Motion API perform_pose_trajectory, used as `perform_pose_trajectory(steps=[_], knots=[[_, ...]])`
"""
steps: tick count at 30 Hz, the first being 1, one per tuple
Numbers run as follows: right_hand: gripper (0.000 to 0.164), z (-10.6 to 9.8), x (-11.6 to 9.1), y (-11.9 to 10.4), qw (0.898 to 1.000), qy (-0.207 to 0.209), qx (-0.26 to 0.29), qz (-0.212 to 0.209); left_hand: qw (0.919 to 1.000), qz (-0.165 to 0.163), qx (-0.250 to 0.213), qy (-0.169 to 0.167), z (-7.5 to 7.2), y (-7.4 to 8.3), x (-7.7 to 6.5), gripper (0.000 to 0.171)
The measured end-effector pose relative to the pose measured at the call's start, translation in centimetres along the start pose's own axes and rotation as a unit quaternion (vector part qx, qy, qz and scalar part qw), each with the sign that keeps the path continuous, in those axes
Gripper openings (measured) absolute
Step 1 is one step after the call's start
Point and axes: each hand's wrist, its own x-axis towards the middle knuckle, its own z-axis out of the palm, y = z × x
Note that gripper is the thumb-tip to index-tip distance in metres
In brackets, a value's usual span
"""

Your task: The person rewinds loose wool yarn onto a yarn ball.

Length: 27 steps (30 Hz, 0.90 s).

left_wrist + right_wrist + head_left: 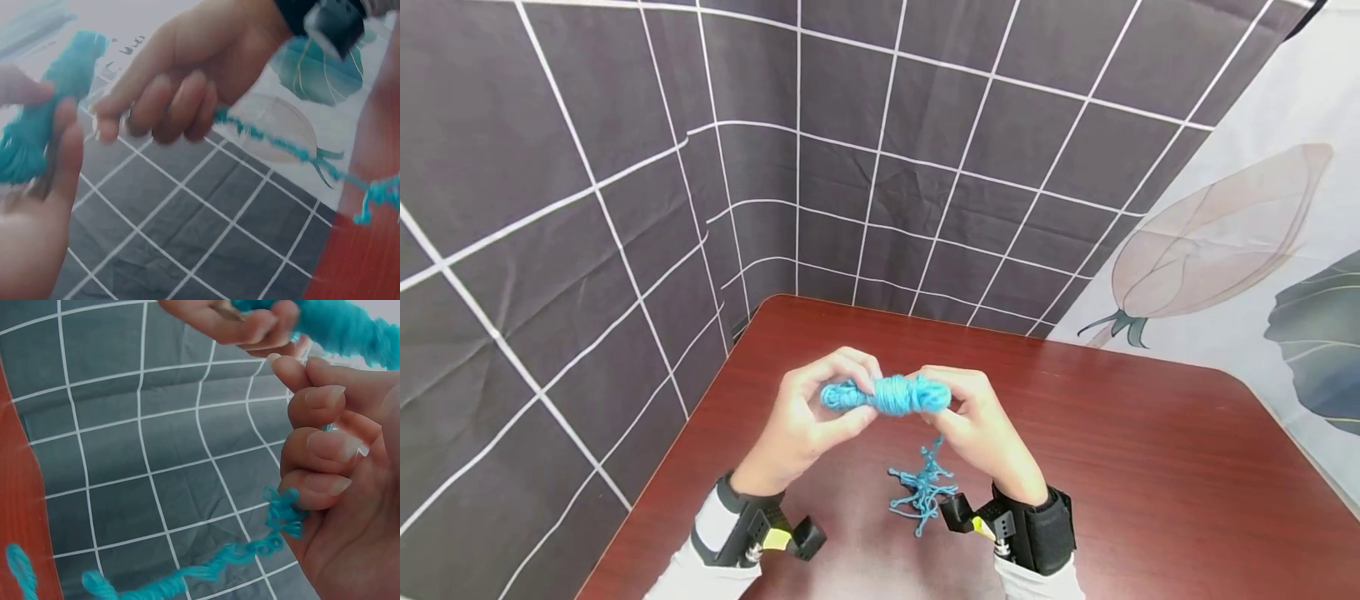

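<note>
My left hand [805,414] grips a bundle of light blue yarn [895,395], wound tightly around its middle with looped ends. The bundle is held up above the table. Close beside its right end is my right hand [981,417]. Both wrist views show the right hand's fingers curled around a strand of knotted blue yarn [275,142], which comes out below the little finger [319,487]. Lower down, in the head view, a tangle of knotted yarn [922,486] appears under the right hand. The strand between the two hands is mostly hidden by the fingers.
A reddish-brown table [1150,467] with rounded corners lies beneath the hands. Dark grey cloth with white grid lines [887,192] hangs behind and to the left. At the right hangs a white cloth with a flower print [1210,242]. Both wrists wear black camera straps [1037,533].
</note>
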Motion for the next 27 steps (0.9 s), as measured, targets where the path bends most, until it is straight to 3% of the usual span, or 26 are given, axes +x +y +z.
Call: perform_pose_trajectory(steps=[5, 11, 20, 24, 27], knots=[[0.015, 0.1, 0.1, -0.4, 1.0, -0.007, -0.01, 0.01, 0.9937, -0.001, 0.064, 0.092, 1.5, 1.3, 0.6, 0.02], [0.012, -0.2, 0.0, -0.8, 0.999, -0.016, -0.029, 0.02, 0.9845, -0.008, 0.119, 0.129, 2.0, 1.7, 1.1, 0.021], [0.011, -0.8, 0.0, -1.2, 0.997, 0.07, -0.032, -0.009, 0.9809, -0.033, 0.169, 0.09, 2.0, 1.7, 1.0, 0.018], [0.014, -1.1, 0.0, -0.9, 0.995, 0.092, -0.024, -0.015, 0.9804, -0.046, 0.188, 0.034, 1.7, 1.5, 0.8, 0.019], [0.014, -1.2, -0.1, -0.9, 0.995, 0.093, -0.018, -0.008, 0.9839, -0.045, 0.171, -0.023, 1.4, 1.5, 0.9, 0.019]])
